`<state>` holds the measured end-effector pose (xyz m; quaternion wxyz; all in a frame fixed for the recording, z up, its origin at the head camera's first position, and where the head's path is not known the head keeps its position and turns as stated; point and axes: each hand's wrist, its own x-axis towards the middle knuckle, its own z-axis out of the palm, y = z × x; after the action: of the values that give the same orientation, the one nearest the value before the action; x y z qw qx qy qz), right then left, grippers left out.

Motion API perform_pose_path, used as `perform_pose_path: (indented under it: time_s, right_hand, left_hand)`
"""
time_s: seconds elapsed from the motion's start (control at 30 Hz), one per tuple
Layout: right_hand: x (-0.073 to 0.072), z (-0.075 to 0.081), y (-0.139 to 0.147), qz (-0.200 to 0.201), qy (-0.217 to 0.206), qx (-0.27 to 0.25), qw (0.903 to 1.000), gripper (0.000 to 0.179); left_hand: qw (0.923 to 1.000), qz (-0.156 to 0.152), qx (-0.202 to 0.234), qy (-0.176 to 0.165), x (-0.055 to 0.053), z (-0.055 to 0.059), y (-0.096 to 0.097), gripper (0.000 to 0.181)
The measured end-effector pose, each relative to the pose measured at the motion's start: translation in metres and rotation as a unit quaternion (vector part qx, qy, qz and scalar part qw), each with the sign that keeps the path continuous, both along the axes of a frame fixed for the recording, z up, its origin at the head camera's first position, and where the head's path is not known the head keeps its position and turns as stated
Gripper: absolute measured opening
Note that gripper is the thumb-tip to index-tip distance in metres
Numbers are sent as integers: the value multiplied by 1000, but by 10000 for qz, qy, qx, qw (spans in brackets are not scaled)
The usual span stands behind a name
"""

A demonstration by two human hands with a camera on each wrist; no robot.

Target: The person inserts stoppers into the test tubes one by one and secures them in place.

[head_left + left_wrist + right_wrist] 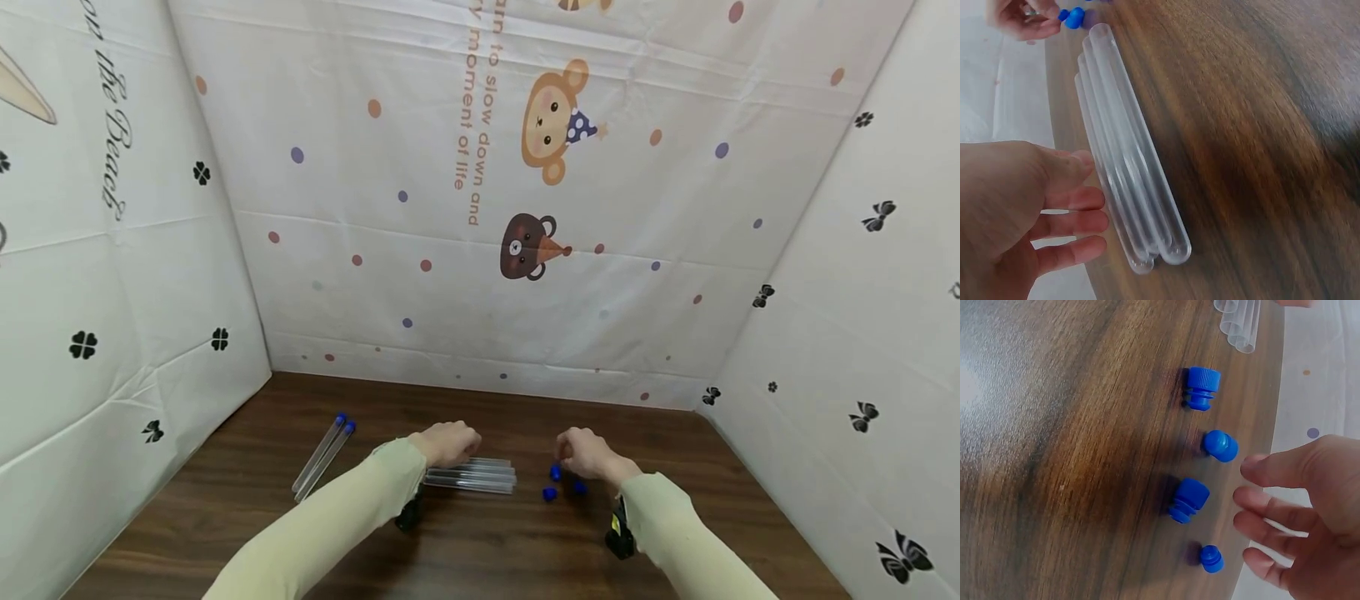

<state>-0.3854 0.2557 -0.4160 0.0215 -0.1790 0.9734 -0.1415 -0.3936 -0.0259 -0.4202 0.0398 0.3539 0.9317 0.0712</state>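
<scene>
Several clear plastic test tubes (1125, 150) lie side by side on the table, rounded ends nearer the left wrist camera. My left hand (447, 442) is beside them, its thumb and fingers loosely bent along the outer tube and gripping nothing. Several blue ribbed stoppers (1202, 381) are scattered to the right of the tubes' open ends, some on their sides. Close by the stoppers hovers my right hand (588, 454), thumb and fingers apart with nothing between them. In the right wrist view its fingertips (1254, 469) are just beside a stopper (1220, 445).
Two tubes with blue stoppers (322, 458) lie at the left of the dark wooden table (510, 554). White printed sheets (420, 283) rise behind the table and on both sides. A dark wrist device (620, 533) is strapped below the right sleeve.
</scene>
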Motion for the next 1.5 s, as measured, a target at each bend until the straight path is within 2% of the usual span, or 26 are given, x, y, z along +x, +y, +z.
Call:
perform_pose_path:
  time_s: [0.17,0.3,0.57,0.7,1.03,1.5]
  right_hand:
    - [-1,-2,-1,424,-145,-123,9989,22]
    - [0,-4,-1,553,-250,-108,9981,27]
    - [0,-10,-2,551,-16,101,9984,29]
    - [-1,-12,-4,601,19,48,9982,31]
    - [0,-19,-6,1100,366,60,9932,27]
    - [4,-17,-7,1015,142,182,9946,17]
  left_hand:
    - [9999,79,-31,100,-3,-4,4,10]
    - [9997,159,-43,192,-3,-6,8,14]
    - [9982,344,-248,429,-3,-8,13,16]
    - [9975,415,-327,477,-4,-11,13,21]
    - [9972,457,-334,483,-5,-14,14,21]
    - [9953,503,-509,645,-1,-5,5,23]
